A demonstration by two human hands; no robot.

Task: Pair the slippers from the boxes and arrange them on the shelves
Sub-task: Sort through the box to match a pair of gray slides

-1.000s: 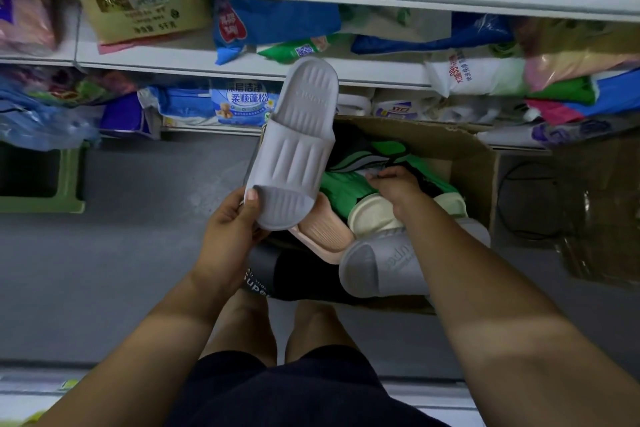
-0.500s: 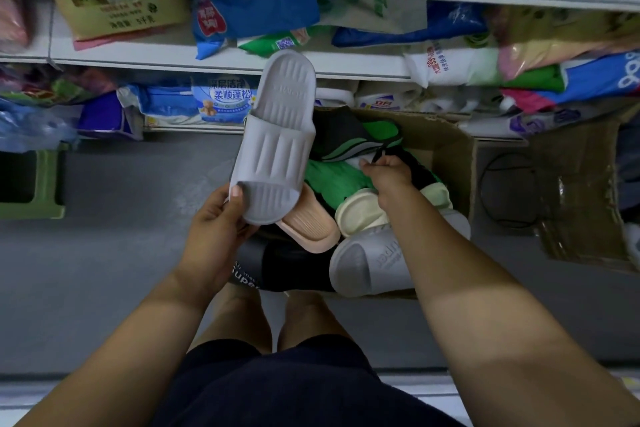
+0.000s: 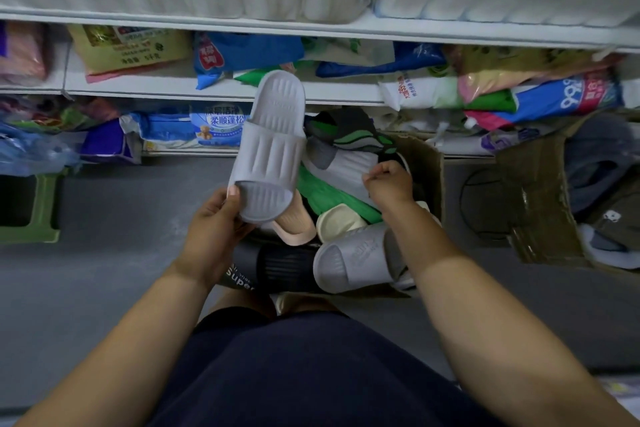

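You are crouched over an open cardboard box (image 3: 427,166) that stands on the grey floor (image 3: 104,218), against the foot of the shelves (image 3: 221,88).

Your left hand (image 3: 211,232) holds a pale grey slipper (image 3: 270,149) upright above the box's left edge. The grip is a pinch on its near end, thumb on the ribbed insole side and fingers behind.

Your right hand (image 3: 388,184) is down in the box near its far right corner. Its grip is curled, and thumb and forefinger appear to pinch the edge of a buried grey slipper (image 3: 349,166), which lies among green (image 3: 332,198) and dark ones.

Along the box's near edge lie a peach slipper (image 3: 294,227), a cream slipper (image 3: 341,220), a black slipper (image 3: 287,263) and another grey slide (image 3: 353,256).

The step in hand looks like finding the mate for the slipper you hold. Nothing is paired yet, and no slippers are visible on the shelves, which hold bagged goods.

Next, draw the pinched slipper free of the pile and set it beside the held one to compare ribs and shade. The grey slide at the near edge may also match, so check it if the first does not.
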